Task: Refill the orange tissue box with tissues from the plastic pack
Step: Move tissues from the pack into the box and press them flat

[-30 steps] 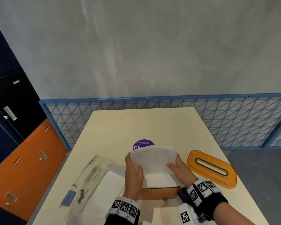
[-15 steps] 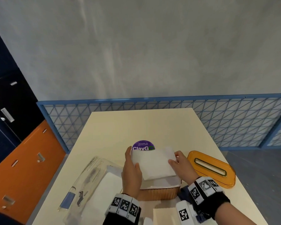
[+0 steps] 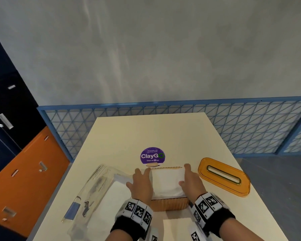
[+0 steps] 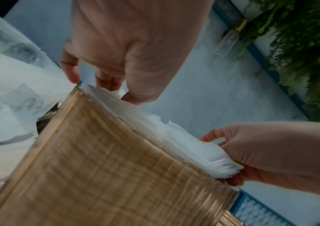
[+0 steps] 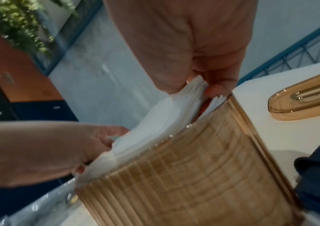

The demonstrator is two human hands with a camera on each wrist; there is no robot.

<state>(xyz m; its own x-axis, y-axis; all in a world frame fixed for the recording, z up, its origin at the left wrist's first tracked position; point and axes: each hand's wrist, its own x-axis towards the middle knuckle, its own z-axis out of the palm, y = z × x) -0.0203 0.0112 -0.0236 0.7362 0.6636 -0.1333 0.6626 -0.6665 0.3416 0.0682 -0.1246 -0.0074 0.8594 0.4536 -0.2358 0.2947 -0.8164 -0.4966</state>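
Observation:
The ribbed orange tissue box (image 3: 169,204) stands near the table's front edge, with a white tissue stack (image 3: 167,183) lying in its open top and rising above the rim. My left hand (image 3: 139,178) holds the stack's left end, and the left wrist view shows the fingers (image 4: 106,82) and thumb pinching that edge of the tissues (image 4: 155,126). My right hand (image 3: 185,174) holds the right end, its thumb and fingers (image 5: 216,90) pinching the tissues (image 5: 155,119) just above the box (image 5: 194,168). The clear plastic pack (image 3: 97,193) lies to the left, with tissues inside.
The orange slotted lid (image 3: 223,176) lies on the table to the right of the box. A purple round sticker (image 3: 152,156) is just behind the box. Loose white tissue (image 3: 177,228) lies at the near edge. The table (image 3: 155,133) ends at a blue lattice railing (image 3: 250,129).
Both hands have lowered the tissue stack from a tilted hold above the box down into its open top, where it now lies flat.

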